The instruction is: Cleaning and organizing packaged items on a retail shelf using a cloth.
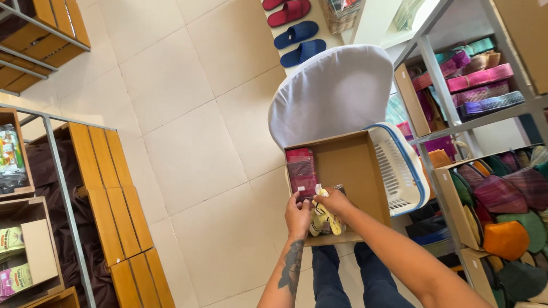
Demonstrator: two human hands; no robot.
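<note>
Yellow-and-white packet (324, 219), upright at near edge of open cardboard box (357, 165), dark red packets (301, 171) stacked along its left wall

White-covered chair back (334, 91) straight ahead of me, white plastic basket with a blue rim (399, 168) just beside it on the right. Metal shelf rack (451, 108) further right, stacked with folded pink and purple cloth (479, 77) up top, woven pouches (508, 199) below in purple, orange, green. Red and blue slippers (294, 25) on the pale floor tiles (188, 125). Wooden slat benches (114, 194) on my left, next to boxes of packaged goods (14, 259).
</note>
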